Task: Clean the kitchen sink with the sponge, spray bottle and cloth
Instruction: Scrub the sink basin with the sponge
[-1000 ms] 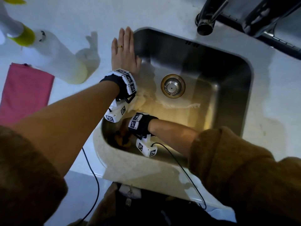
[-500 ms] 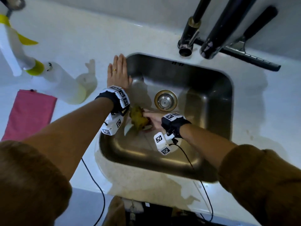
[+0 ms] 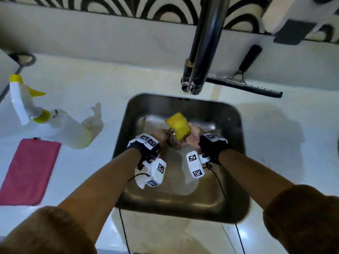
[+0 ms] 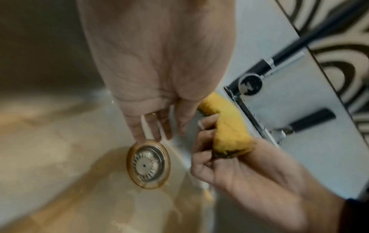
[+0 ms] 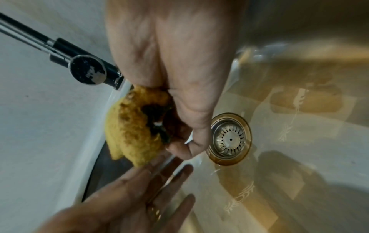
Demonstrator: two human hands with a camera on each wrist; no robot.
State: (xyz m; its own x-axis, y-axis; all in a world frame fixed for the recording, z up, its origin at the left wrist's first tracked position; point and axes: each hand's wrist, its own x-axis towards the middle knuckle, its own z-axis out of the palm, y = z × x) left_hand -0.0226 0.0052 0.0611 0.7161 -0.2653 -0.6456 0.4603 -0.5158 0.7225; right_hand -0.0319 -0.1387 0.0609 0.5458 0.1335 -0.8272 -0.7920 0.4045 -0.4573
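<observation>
My right hand [image 3: 192, 137] grips a yellow sponge [image 3: 178, 127] with a dark scouring side, held up over the steel sink [image 3: 236, 143]. The sponge [image 5: 133, 130] bulges out of my curled right fingers; in the left wrist view the sponge [image 4: 227, 127] sits squeezed in that fist. My left hand [image 3: 159, 134] hangs beside it with straight fingers [image 4: 151, 127] above the drain strainer [image 4: 148, 165], holding nothing. A white spray bottle [image 3: 60, 129] with a yellow nozzle lies on the counter left of the sink. The pink cloth [image 3: 29, 171] lies folded near the counter's front left.
A black tap spout [image 3: 201, 52] hangs over the sink's back edge. A squeegee [image 3: 245, 85] lies behind the sink on the right. Brownish water lies on the sink floor [image 5: 299, 157]. The white counter [image 3: 286, 143] surrounds the sink.
My right hand has lifted the sponge from the sink floor toward the tap. My left hand has left the sink's rim and come in beside the sponge. The view has tilted up.
</observation>
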